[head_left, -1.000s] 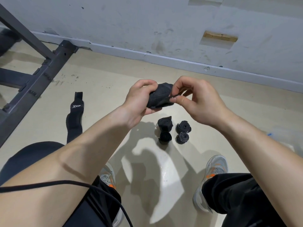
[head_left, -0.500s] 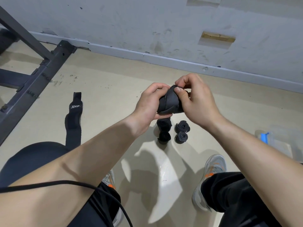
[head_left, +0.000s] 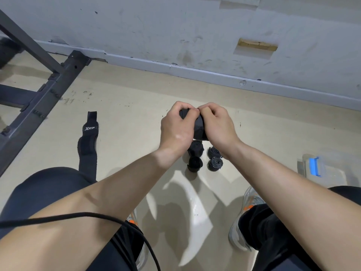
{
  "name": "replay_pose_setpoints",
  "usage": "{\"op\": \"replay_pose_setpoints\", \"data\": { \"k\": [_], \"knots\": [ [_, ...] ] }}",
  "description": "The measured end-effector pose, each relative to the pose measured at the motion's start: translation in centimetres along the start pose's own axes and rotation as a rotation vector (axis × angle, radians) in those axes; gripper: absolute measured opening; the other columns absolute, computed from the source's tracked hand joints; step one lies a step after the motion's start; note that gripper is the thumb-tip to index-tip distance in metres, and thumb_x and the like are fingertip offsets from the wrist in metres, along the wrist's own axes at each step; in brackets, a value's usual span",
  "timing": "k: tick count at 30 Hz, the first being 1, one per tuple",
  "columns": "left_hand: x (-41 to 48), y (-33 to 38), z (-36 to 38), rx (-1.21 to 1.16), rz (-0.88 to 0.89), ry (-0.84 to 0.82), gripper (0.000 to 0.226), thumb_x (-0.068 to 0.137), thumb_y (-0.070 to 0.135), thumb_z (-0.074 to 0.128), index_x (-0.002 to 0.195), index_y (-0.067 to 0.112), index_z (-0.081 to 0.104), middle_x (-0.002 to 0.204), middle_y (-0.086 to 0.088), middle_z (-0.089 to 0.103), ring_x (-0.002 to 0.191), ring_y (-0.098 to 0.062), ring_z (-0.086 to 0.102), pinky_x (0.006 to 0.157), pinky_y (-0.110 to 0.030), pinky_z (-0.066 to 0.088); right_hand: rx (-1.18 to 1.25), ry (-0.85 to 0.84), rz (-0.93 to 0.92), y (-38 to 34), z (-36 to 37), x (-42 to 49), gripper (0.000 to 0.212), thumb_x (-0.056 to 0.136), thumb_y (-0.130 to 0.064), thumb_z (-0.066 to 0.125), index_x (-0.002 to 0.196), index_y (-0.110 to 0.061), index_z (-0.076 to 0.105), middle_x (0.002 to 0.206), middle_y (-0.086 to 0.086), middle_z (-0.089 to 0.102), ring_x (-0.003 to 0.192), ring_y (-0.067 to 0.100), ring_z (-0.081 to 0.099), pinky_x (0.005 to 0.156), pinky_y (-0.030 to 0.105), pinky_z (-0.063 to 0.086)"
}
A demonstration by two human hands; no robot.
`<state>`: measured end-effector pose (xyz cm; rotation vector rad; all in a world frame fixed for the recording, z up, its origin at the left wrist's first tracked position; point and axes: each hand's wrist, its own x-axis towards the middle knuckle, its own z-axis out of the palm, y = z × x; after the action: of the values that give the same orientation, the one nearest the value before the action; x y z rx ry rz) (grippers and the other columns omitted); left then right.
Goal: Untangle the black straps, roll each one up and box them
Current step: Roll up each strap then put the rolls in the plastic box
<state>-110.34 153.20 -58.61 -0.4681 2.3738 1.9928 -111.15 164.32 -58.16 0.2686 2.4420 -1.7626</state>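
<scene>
Gripping one rolled black strap [head_left: 199,127] between them, the left hand [head_left: 175,132] and right hand [head_left: 217,126] curl their fingers round it above the floor [head_left: 136,118], fingertips meeting over its far end. Its visible part runs roughly near to far. Beneath it, four rolled-up straps [head_left: 195,163] sit close together. At left a loose XTEP strap [head_left: 88,145] lies lengthwise toward the wall, logo end farthest. A clear box [head_left: 314,169] with a blue latch rests at right.

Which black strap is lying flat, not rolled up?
The strap with the white logo, stretched out beside the metal frame; the other straps are rolled.
</scene>
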Motion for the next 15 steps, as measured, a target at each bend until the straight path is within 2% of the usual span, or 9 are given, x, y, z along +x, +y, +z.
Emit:
{"op": "replay_pose_setpoints", "data": {
  "k": [3,6,8,12,14,15],
  "knots": [
    [-0.1,-0.3,0.0,0.023,-0.013,0.001,0.014,0.074,0.044,0.057,0.080,0.035,0.067,0.081,0.021,0.068,0.089,-0.021,0.068,0.080,-0.057,0.058,0.006,0.038,0.040,0.3,0.7,0.2,0.024,0.091,-0.029,0.048,0.087,-0.015,0.067,0.086,-0.003,0.070,0.081,0.019,0.066,0.076,0.041,0.060],
    [-0.3,-1.0,-0.1,0.032,-0.035,-0.017,0.025,0.075,0.055,0.058,0.085,0.035,0.068,0.086,0.018,0.070,0.092,-0.018,0.069,0.081,-0.054,0.060,-0.047,0.084,0.046,0.8,1.1,0.4,0.024,0.094,-0.027,0.049,0.082,-0.011,0.062,0.077,-0.004,0.061,0.072,0.016,0.054,0.067,0.032,0.048],
    [-0.4,-1.3,-0.5,0.063,-0.025,-0.017,0.029,0.078,0.061,0.060,0.086,0.034,0.068,0.086,0.014,0.071,0.089,-0.018,0.070,0.076,-0.051,0.061,-0.052,0.096,0.031,1.0,1.4,0.4,0.028,0.097,-0.026,0.047,0.081,-0.007,0.059,0.074,-0.004,0.057,0.070,0.016,0.050,0.065,0.032,0.043],
    [-0.5,-1.4,-1.1,0.116,-0.023,-0.010,0.023,0.091,0.045,0.064,0.087,0.024,0.070,0.086,0.003,0.070,0.082,-0.021,0.069,0.053,-0.035,0.060,-0.111,0.093,-0.005,1.1,1.9,-0.2,0.041,0.106,-0.034,0.039,0.071,-0.016,0.049,0.067,-0.004,0.051,0.066,0.017,0.047,0.060,0.033,0.036],
    [-0.6,-1.4,-1.6,0.105,-0.066,-0.013,0.022,0.094,0.038,0.063,0.088,0.018,0.069,0.088,-0.002,0.068,0.077,-0.022,0.067,0.045,-0.029,0.055,-0.095,0.020,0.015,1.2,1.8,-0.8,0.044,0.104,-0.044,0.040,0.071,-0.018,0.053,0.068,-0.003,0.057,0.071,0.021,0.054,0.065,0.033,0.042],
    [-0.5,-1.5,-1.7,0.094,-0.085,-0.021,0.023,0.095,0.037,0.062,0.088,0.017,0.069,0.089,-0.003,0.067,0.076,-0.023,0.068,0.044,-0.028,0.054,-0.052,-0.032,0.042,1.3,1.6,-0.9,0.046,0.099,-0.052,0.043,0.074,-0.017,0.058,0.072,0.000,0.063,0.076,0.024,0.061,0.072,0.036,0.049]
  ]
}}
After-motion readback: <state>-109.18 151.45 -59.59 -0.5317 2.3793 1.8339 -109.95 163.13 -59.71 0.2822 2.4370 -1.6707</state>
